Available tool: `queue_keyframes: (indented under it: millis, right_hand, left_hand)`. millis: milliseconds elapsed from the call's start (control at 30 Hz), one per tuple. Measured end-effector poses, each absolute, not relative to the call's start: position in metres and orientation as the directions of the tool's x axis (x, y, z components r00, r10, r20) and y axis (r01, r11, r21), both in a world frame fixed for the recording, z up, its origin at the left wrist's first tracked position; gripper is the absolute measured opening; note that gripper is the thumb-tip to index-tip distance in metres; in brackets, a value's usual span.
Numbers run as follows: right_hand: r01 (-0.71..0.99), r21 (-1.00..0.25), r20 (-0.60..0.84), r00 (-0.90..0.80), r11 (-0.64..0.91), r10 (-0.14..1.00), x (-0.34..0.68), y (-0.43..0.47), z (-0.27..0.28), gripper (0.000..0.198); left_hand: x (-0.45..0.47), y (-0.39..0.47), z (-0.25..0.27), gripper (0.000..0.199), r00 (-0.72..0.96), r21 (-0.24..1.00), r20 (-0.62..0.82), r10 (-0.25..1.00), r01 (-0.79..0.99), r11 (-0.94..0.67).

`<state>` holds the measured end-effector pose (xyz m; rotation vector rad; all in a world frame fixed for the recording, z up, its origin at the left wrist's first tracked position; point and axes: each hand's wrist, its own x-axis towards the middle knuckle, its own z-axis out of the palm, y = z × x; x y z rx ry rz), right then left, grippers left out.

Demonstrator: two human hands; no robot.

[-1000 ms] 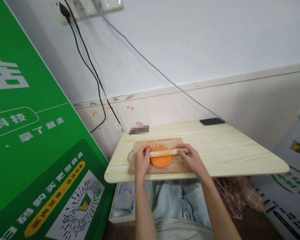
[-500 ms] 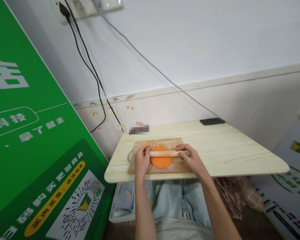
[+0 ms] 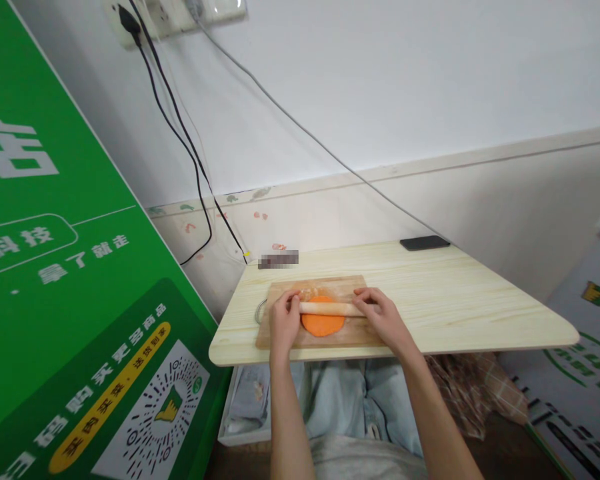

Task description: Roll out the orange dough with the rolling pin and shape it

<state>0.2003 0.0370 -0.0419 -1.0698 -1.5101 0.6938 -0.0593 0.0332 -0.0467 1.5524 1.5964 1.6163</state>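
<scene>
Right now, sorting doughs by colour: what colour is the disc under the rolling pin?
Orange, clearest in the head view: disc.

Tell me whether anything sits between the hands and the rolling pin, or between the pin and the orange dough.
Nothing visible does. The left hand and right hand rest on the rolling pin, which lies across the orange dough on the cutting board.

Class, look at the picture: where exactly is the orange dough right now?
The orange dough lies on the wooden board near the table's left front, under the rolling pin, between the left hand and right hand.
</scene>
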Motion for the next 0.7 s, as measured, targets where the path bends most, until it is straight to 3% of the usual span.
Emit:
queue_keyframes:
  millis: [133, 467, 700]
  right_hand:
    - [0.234, -0.873, 0.431, -0.038, 0.427, 0.902, 0.202, 0.033, -0.038, 0.009]
    - [0.272, -0.837, 0.506, 0.053, 0.475, 0.861, 0.2, 0.042, -0.047, 0.021]
    - [0.257, -0.833, 0.507, 0.004, 0.489, 0.862, 0.203, 0.044, -0.05, 0.019]
  left_hand:
    - [-0.059, 0.034, -0.048, 0.024, -0.318, 0.878, 0.408, 0.856, 0.393, -0.272]
    - [-0.059, 0.033, -0.046, 0.025, -0.314, 0.858, 0.432, 0.845, 0.432, -0.279]
    - [-0.06, 0.033, -0.048, 0.025, -0.31, 0.862, 0.424, 0.851, 0.425, -0.275]
